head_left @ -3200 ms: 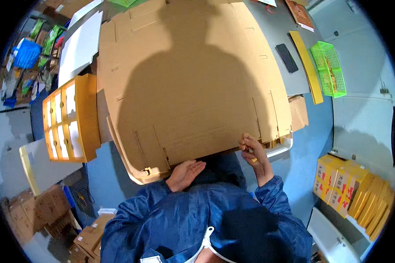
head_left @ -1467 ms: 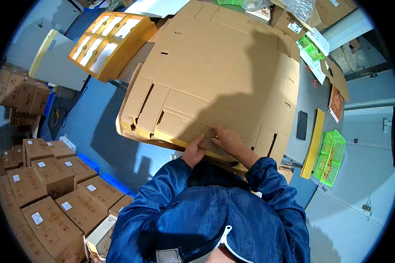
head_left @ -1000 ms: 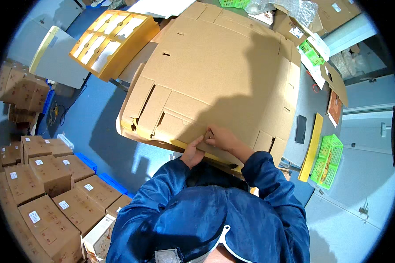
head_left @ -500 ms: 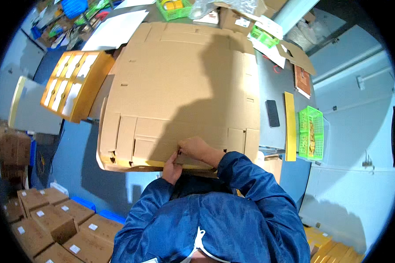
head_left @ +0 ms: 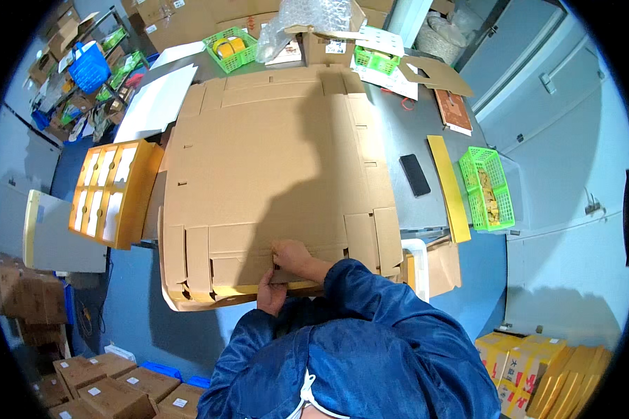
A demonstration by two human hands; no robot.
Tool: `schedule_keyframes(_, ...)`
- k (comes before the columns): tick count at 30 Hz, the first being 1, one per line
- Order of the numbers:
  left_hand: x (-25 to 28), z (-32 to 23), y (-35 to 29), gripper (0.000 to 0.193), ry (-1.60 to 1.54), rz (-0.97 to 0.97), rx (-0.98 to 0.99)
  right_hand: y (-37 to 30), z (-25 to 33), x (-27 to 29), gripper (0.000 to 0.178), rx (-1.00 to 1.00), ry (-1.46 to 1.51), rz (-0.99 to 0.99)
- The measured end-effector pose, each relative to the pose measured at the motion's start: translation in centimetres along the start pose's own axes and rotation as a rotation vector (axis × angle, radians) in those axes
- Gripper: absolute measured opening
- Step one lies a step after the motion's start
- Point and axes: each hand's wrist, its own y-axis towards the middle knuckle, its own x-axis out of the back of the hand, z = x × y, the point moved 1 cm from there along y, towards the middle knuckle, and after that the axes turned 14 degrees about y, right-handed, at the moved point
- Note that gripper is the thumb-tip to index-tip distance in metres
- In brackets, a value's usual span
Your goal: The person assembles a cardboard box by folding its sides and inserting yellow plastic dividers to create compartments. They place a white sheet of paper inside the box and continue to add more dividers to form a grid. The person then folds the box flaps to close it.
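Observation:
A large flat brown cardboard box blank (head_left: 241,160), cut with slots and folded flaps, lies across the table in front of me and overhangs its near edge. Both hands meet at its near side. My right hand (head_left: 291,257) is closed, its fingertips pressed on a flap at the front edge. Just below it, my left hand (head_left: 271,295) pinches the same edge, thumb pointing up. A yellow strip shows along the edge beside the hands. Whether anything small sits between the fingers is hidden.
An orange drawer unit (head_left: 112,194) stands left. On the right lie a black phone (head_left: 415,174), a yellow strip (head_left: 448,188) and a green basket (head_left: 486,188) of small yellow pieces. Bubble wrap (head_left: 314,17) and another green basket (head_left: 229,49) sit at the back. Cartons (head_left: 112,398) are stacked lower left.
My view has shifted, so the table and cardboard appear lower and show more of the back. Both hands stay at the same flap, with little change in their grip.

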Motion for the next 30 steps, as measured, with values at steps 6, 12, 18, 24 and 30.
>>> schedule_keyframes(6,-0.2,-0.1,-0.2,0.031,0.128,-0.029,-0.052,-0.2,0.3,0.1,0.019,0.045,-0.147,0.116)
schedule_keyframes(12,1.2,-0.1,0.5,0.03,0.097,0.04,-0.008,0.9,-2.0,-2.8,0.02,0.003,-0.038,-0.041)
schedule_keyframes(18,-0.9,-0.6,-0.7,0.033,0.01,-0.019,0.011,-0.5,-1.5,-2.0,0.02,0.002,0.144,-0.165)
schedule_keyframes(24,-0.2,-1.5,-1.0,0.035,0.132,-0.051,0.001,-1.8,0.1,1.5,0.015,-0.255,0.564,-0.19)
schedule_keyframes(30,1.8,-1.4,-1.4,0.027,0.16,-0.115,0.124,-8.9,-8.1,18.0,0.01,-0.046,1.251,-0.916)
